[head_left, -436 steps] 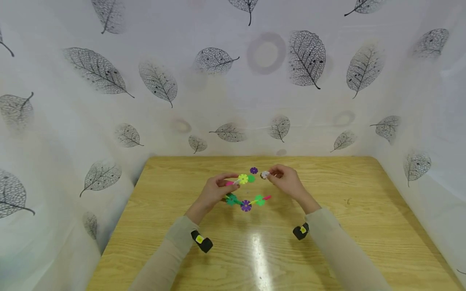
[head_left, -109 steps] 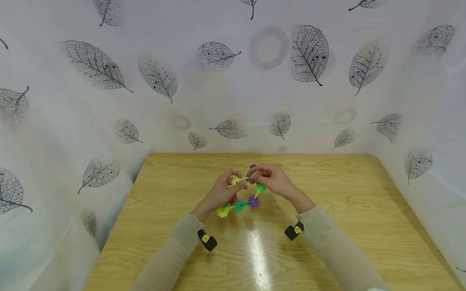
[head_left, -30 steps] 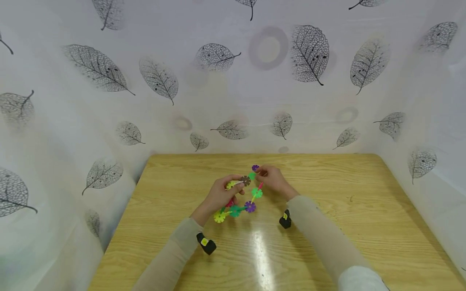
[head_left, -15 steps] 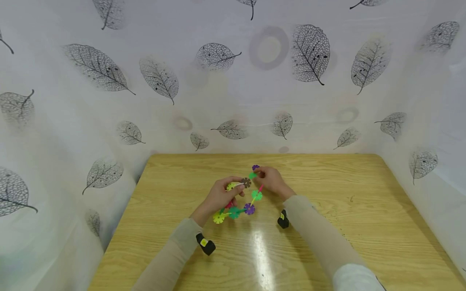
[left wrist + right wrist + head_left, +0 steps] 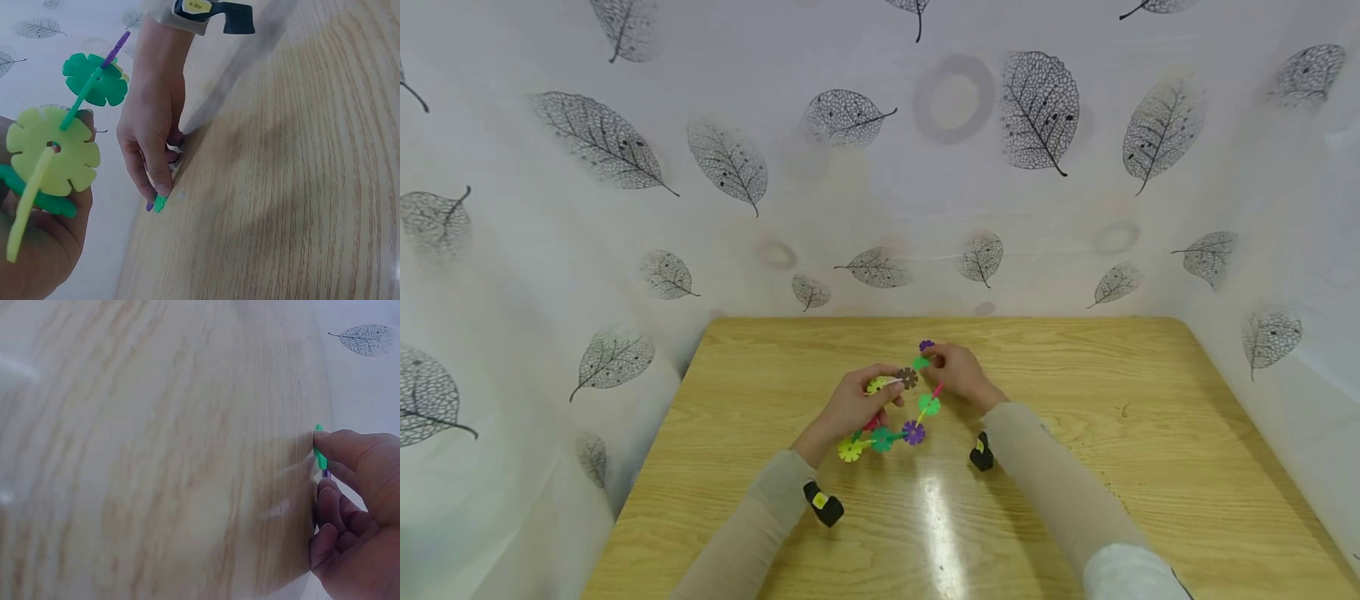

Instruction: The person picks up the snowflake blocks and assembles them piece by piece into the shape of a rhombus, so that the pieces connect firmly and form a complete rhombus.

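My left hand (image 5: 852, 407) holds up a chain of plastic snowflake discs, set edge to edge in several colours. A brown disc (image 5: 908, 378) sits at the end by its fingertips, while a yellow disc (image 5: 850, 450), a purple disc (image 5: 913, 432) and a light green disc (image 5: 928, 405) hang lower, with a pink one at the other end. My right hand (image 5: 961, 373) reaches down to the table and pinches a loose green disc (image 5: 320, 456) at its edge. Beside that lies a loose purple disc (image 5: 927, 344), partly behind the fingers in the left wrist view.
The wooden table (image 5: 1075, 500) has its far edge just beyond the loose discs. A white curtain (image 5: 880, 192) with leaf prints surrounds it at the back and sides. Black wrist cameras (image 5: 823, 503) sit at both cuffs.
Earlier both hands met at the brown disc, which now sits on the chain's end. My right hand has since gone to the loose green disc. Over the last half second almost nothing moves.
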The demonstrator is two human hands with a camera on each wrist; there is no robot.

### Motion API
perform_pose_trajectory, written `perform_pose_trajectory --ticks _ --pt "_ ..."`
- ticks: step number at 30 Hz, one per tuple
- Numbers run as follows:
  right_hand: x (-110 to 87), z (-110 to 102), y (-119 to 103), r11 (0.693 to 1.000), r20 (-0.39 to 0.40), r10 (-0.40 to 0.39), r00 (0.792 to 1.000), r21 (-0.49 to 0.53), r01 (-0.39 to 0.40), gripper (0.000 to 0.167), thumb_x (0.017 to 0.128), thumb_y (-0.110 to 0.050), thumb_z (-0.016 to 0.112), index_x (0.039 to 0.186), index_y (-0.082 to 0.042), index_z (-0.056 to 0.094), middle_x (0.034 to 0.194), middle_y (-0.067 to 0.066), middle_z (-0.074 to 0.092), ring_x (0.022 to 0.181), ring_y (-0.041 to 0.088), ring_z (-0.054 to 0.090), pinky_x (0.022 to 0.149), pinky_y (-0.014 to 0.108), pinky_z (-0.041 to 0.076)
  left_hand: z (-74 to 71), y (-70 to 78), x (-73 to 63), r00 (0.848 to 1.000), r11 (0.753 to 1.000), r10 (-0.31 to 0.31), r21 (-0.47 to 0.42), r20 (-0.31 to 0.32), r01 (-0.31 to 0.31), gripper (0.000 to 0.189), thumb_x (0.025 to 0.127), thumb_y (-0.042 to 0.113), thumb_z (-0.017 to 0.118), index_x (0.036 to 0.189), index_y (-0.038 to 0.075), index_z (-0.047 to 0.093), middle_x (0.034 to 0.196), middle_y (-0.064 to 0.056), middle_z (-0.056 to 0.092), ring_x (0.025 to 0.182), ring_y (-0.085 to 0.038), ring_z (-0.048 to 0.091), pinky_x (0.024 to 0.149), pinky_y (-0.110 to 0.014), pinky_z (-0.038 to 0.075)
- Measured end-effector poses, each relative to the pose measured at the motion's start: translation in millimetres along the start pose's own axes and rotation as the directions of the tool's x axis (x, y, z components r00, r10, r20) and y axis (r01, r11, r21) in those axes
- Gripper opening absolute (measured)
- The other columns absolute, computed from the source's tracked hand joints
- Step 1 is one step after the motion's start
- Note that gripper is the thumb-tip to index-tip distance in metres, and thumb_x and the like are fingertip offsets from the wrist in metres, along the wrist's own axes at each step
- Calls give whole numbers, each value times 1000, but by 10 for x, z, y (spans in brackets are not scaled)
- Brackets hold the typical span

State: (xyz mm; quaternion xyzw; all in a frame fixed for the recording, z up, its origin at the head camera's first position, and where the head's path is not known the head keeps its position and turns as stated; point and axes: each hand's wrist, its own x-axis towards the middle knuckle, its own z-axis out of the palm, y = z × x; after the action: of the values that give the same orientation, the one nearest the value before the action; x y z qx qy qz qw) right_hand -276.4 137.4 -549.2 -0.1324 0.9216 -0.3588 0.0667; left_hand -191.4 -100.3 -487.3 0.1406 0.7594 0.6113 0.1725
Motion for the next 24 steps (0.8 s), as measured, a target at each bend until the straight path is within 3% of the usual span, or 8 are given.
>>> perform_pose_trajectory --ticks 7,14,19,24 --pt "-22 -9 -15 999 -19 19 1000 38 -18 39 94 -18 77 127 0 71 95 10 68 81 20 58 72 30 51 -9 6 1 1000 1000 -4 1 1 4 32 108 24 63 138 12 67 108 -37 71 53 -9 63 48 -20 49" --pt "-83 -13 -35 988 -51 63 997 146 -55 30 92 -11 77 119 -2 69 108 16 70 100 29 65 94 47 59 -21 -6 23 1000 1000 9 8 0 -9 33 108 24 62 138 11 66 108 -37 71 52 -9 63 48 -19 51" --pt "-108 -62 17 969 -26 47 999 245 -39 26 93 -4 72 117 1 67 110 17 71 102 29 67 95 43 61 -30 -8 35 1000 1000 17 3 1 -17 33 108 23 62 138 10 66 109 -38 71 53 -10 63 50 -19 52" --pt "-137 -136 12 966 -4 20 1000 258 -18 22 96 -5 70 117 1 69 110 18 72 102 29 68 93 41 62 -37 -5 38 1000 1000 17 8 -8 -17 34 108 24 62 139 8 65 107 -36 72 52 -10 63 48 -20 52"
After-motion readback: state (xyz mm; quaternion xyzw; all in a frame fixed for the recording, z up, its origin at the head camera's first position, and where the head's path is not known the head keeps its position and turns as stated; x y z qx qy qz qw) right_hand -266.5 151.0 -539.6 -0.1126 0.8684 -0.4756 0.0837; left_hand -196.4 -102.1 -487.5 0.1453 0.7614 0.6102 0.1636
